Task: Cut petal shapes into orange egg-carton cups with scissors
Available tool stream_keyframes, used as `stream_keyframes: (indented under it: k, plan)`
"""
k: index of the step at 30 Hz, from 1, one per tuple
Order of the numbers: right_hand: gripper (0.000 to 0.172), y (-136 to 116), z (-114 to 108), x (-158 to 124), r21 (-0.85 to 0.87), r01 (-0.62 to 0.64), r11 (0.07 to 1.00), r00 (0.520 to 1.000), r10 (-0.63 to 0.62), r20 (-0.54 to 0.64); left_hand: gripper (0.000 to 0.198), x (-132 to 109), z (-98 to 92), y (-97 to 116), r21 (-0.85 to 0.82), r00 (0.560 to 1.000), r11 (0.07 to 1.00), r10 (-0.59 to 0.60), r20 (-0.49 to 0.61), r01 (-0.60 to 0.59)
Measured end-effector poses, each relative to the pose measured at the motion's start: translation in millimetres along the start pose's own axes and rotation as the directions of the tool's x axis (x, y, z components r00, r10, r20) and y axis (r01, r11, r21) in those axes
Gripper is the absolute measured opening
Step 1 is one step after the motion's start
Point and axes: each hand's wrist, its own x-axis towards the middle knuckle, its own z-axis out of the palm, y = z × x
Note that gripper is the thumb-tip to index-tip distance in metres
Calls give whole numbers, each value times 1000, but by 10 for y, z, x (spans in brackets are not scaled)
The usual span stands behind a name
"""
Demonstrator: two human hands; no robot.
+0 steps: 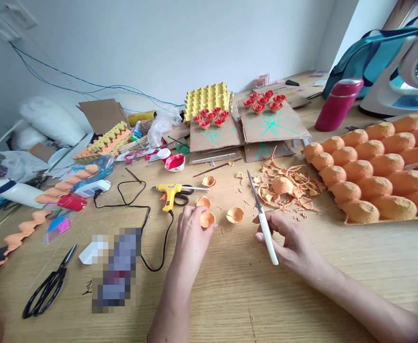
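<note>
Orange and small, the cup is pinched between the thumb and fingers of my left hand. My right hand grips a knife by its white handle, blade pointing away from me. A second cup lies on the table between my hands. The glue gun lies beyond my left hand, scraps right of the blade, the egg tray farther right.

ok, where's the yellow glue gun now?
Head view, left of centre: the yellow glue gun lies on the table just beyond the left hand, left of the orange egg-carton cups.
</note>
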Motion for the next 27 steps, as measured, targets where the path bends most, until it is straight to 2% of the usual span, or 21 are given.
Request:
stream_keyframes:
  k: [4,7,9,12,15,19,24,27]
  plan:
    - [18,51,28,0,-62,23,998,1000,-22,6,23,0,1,-22,3,1000,1000,7,20,-7]
    - [10,104,43,37,-208,110,972,994,-111,7,12,-2,0,-36,-16,999,1000,19,31,-19]
    - [6,121,55,97,-342,190,920,980,-196,18,9,-10,-10,-38,-29,999,999,40,28,-40]
    - [6,125,105,227,-509,286,812,957,-264,115,14,-23,-32,-34,0,996,996,84,-5,-84]
    - [7,143,196,370,-535,337,775,941,-293,169,16,-29,-36,-45,10,995,995,102,-19,-102]
    - [4,178,281,521,-563,366,741,930,-320,183,16,-23,3,-84,-33,995,995,92,-33,-93]
    - [4,236,209,637,-616,367,697,925,-347,158,18,-17,40,-81,-42,996,996,75,-40,-77]
    - [4,301,142,668,-627,350,696,927,-353,125,20,-13,48,-58,-28,998,998,57,-1,-57]
